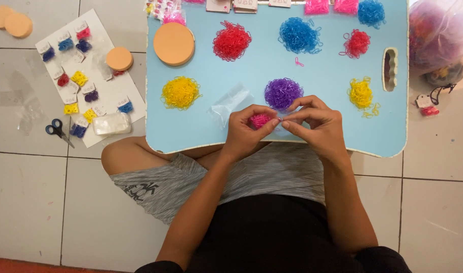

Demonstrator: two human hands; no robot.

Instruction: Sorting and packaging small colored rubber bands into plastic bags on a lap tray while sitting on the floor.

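Head view, going left to right: on the floor a white sheet (92, 76) carries approx. a dozen small filled packets with card tops – blue, red, yellow, purple – so that part looks done, with scissors (58, 130) beside it. On the blue worktop (317, 65) loose heaps of tiny rubber bands are left: yellow heap (180, 92), red heap (232, 40), purple heap (282, 93), blue heap (299, 35), plus smaller ones at the right. An empty clear bag (230, 103) lies near the left hand (246, 134). Its grip is closed on a pink bunch of bands (260, 120), held between thumb and fingers. The right hand (317, 124) pinches together at the same bunch – fingertips of both hands touching, just in front of the purple heap. I judge this packet is only begun.
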